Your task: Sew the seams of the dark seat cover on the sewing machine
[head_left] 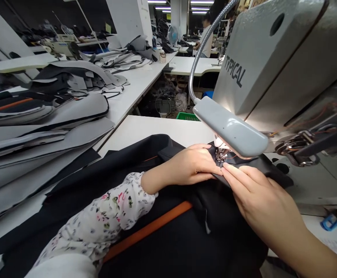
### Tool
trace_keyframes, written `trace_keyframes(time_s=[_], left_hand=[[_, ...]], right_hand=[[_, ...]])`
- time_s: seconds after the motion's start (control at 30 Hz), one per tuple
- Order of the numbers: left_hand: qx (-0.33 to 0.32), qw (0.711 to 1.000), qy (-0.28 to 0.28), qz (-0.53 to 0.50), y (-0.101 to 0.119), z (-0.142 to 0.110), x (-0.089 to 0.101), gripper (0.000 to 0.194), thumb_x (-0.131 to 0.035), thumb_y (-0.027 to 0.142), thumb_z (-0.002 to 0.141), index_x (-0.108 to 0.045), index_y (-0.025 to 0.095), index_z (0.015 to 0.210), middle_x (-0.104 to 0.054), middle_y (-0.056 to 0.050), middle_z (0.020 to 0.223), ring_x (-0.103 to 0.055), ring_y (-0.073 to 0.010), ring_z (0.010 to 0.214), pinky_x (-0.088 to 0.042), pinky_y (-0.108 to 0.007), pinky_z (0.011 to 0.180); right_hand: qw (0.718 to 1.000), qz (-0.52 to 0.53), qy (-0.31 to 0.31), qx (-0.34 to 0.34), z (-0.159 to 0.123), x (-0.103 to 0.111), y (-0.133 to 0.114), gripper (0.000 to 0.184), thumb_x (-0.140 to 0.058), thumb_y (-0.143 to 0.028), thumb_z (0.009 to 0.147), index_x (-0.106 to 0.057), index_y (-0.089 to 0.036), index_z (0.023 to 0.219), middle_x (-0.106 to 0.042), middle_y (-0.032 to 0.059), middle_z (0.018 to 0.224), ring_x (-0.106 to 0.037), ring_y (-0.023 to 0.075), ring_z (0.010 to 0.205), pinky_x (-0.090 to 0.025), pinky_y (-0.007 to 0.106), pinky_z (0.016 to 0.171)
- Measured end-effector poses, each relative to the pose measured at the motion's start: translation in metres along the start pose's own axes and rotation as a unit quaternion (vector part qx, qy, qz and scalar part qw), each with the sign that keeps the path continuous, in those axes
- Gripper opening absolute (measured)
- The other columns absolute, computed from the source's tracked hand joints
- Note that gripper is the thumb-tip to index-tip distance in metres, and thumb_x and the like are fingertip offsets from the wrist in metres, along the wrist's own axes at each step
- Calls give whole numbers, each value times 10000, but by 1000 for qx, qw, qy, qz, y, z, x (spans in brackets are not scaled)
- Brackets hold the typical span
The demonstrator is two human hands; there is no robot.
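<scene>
Black fabric point(226, 231) with an orange strip point(148, 229) spreads under both hands and over the machine bed. My left hand point(193, 164) is closed on the fabric just left of the presser foot point(220, 154), thumb and forefinger near its edge. From the right, my right hand point(261, 193) presses its fingers together on the same fabric, fingertips almost meeting the left ones in front of the foot; its thumb is hidden. A grey sewing machine point(255, 58) stands over them, its lamp point(229, 125) lighting the needle area. Orange thread runs down to the needle.
Stacked grey and black cut pieces point(46, 143) cover the table on the left. Blue thread snips point(332, 221) lie at the right. A green basket point(188, 116) sits behind the table. Farther back are a fan point(172, 35) and another person point(207, 40).
</scene>
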State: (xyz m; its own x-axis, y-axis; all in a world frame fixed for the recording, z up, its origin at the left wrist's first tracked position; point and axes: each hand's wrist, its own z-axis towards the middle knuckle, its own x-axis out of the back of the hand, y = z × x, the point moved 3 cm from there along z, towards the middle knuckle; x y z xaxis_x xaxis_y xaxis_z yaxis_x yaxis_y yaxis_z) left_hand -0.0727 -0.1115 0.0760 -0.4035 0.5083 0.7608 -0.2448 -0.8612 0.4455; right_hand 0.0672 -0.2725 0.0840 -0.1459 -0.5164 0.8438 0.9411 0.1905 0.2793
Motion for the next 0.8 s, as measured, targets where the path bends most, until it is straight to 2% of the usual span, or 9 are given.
trace_keyframes(time_s=[0.2, 0.4, 0.6, 0.8], left_hand=[[-8, 999, 20, 42, 3, -2, -5, 258, -532, 268, 1065, -750, 192, 1179, -777, -77, 1127, -690, -195, 1114, -402, -397, 1197], [22, 994, 41, 103, 11, -7, -19, 272, -487, 280, 1086, -731, 212, 1186, -773, -59, 1142, -678, -183, 1061, -376, -420, 1162], [19, 986, 78, 147, 16, -8, -26, 288, -465, 323, 1110, -716, 203, 1186, -783, -39, 1037, -688, -155, 980, -407, -381, 1037], [15, 974, 129, 184, 24, -10, -29, 225, -517, 297, 1103, -707, 198, 1172, -779, -6, 1024, -670, -131, 958, -388, -339, 949]], right_hand=[[1000, 1, 9, 3, 3, -6, 3, 384, -492, -25, 958, -669, -65, 1298, -742, 77, 1236, -589, 248, 1100, -427, 385, 778], [1000, 20, 10, -8, -3, -15, 16, 389, -494, -40, 952, -674, -90, 1294, -732, 92, 1278, -615, 257, 1152, -464, 387, 809], [999, 42, 6, -13, -5, -20, 25, 440, -504, -29, 949, -657, -144, 1345, -713, 68, 1338, -628, 239, 1187, -484, 362, 847], [1000, 22, 18, 8, -2, -21, 28, 422, -495, -8, 956, -661, -120, 1328, -727, 54, 1313, -630, 232, 1164, -480, 361, 856]])
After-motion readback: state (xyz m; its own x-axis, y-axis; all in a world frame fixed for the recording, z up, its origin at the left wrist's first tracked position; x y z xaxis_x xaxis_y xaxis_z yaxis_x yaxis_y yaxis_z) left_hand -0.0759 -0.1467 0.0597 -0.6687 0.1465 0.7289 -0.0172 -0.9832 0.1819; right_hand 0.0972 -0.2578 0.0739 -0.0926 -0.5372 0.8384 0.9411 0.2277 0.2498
